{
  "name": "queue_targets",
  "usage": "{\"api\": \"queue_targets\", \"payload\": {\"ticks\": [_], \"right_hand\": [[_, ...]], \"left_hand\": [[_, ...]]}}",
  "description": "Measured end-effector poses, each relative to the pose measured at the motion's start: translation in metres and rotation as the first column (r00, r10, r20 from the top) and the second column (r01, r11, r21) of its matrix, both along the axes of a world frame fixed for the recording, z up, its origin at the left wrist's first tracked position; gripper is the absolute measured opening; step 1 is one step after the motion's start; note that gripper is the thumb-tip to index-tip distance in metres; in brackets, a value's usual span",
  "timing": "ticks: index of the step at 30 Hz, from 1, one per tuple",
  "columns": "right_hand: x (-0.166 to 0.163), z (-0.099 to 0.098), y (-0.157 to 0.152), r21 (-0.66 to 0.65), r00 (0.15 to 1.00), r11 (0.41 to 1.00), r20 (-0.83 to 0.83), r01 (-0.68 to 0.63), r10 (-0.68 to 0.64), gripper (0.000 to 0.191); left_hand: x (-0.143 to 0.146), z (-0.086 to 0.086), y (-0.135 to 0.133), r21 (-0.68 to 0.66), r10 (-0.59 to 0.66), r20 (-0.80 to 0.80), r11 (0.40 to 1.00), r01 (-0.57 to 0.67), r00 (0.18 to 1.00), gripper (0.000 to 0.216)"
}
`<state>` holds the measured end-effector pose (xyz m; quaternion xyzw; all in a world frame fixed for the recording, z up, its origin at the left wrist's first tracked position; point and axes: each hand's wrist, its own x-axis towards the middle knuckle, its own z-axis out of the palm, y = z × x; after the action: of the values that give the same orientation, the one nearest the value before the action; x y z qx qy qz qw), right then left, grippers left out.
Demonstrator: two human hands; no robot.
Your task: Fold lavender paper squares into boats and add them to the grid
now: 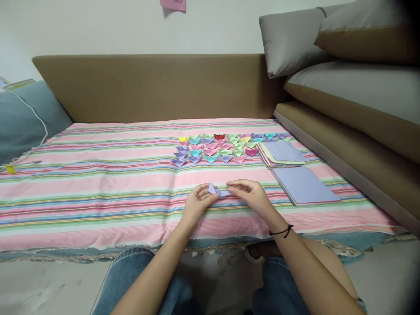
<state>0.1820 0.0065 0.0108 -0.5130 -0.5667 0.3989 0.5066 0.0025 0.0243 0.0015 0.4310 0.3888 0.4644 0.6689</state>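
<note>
Between both hands is a small lavender folded paper boat (219,191), held just above the striped cloth near the front edge. My left hand (198,199) pinches its left end between thumb and fingers. On the other side, my right hand (247,192) grips the right end the same way; a dark cord bracelet is on that wrist. Beyond the hands, several finished paper boats (210,152) in yellow, pink, green, blue, purple and red stand in rows. To the right lie a stack of mixed coloured paper (282,153) and a stack of lavender paper sheets (306,186).
A pink striped cloth (98,183) covers the sofa seat. Behind it rises a brown backrest (164,87). Grey and brown cushions (357,83) are piled at the right. A blue cushion (22,118) with a white cable (36,114) is at the left.
</note>
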Motion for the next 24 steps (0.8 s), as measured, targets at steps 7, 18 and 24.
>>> {"api": "queue_targets", "payload": {"ticks": [7,18,24], "right_hand": [[-0.014,-0.009,0.001,0.163,0.969,0.986,0.244,-0.02,-0.021,0.007],[-0.008,-0.001,0.003,0.183,0.951,0.983,0.308,-0.019,-0.039,0.007],[0.048,0.035,0.045,0.364,0.698,0.93,0.652,0.054,-0.296,0.011]], "left_hand": [[0.002,-0.005,0.0,0.022,-0.058,-0.058,0.998,0.059,0.997,0.054],[0.002,0.001,0.0,0.019,-0.058,-0.089,0.998,0.06,0.994,0.058],[-0.006,0.009,0.003,-0.007,-0.058,-0.235,0.998,0.058,0.97,0.052]]}}
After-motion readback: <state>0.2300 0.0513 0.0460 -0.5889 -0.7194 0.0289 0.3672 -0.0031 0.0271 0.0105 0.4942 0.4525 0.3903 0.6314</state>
